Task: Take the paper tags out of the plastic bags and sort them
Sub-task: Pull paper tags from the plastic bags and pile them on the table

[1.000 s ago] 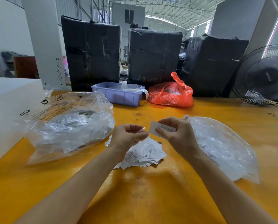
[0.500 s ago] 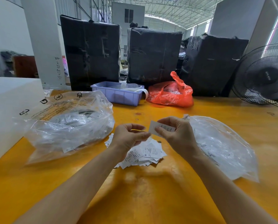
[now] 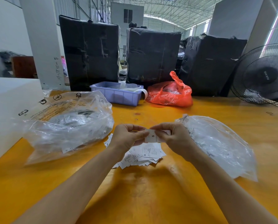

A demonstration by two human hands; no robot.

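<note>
Nearest me, both hands meet just above the yellow desk [image 3: 151,199]: the left hand [image 3: 128,138] and the right hand [image 3: 175,138] each pinch an edge of one small paper tag [image 3: 152,136] marked S. It looks feather-light and floppy, easily creased, so I'd hold it by the edges with fingertips only. Under it lies the loose pile of tags [image 3: 144,156], flat on the desk. A second ago the right hand alone held the tag and the left was curled just beside it; now the left has closed in and taken hold. Farther out, a stuffed plastic bag [image 3: 67,125] sits left, a flatter bag [image 3: 215,143] right.
</note>
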